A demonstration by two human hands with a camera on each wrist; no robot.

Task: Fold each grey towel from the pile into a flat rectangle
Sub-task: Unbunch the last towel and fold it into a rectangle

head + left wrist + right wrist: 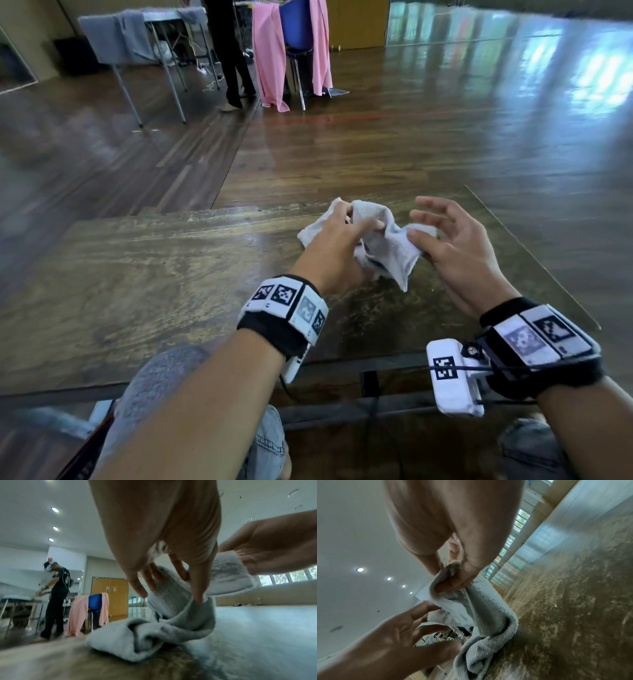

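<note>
A small light grey towel [383, 246] hangs crumpled between my two hands, just above the far part of the wooden table [171, 274]. Its lower folds rest on the tabletop in the left wrist view, where the towel [145, 642] lies bunched. My left hand [363, 222] grips the towel's left part, thumb and fingers curled round it. My right hand [416, 224] pinches the towel's right edge between thumb and forefinger, the other fingers spread. The right wrist view shows that pinch on the towel [481, 608] close up.
Another grey towel [161, 380] lies over my left thigh below the table's near edge. Across the wooden floor stands a folding table draped with grey cloth [113, 37]. A person [233, 51] stands beside it, next to a blue chair hung with pink cloth [270, 58].
</note>
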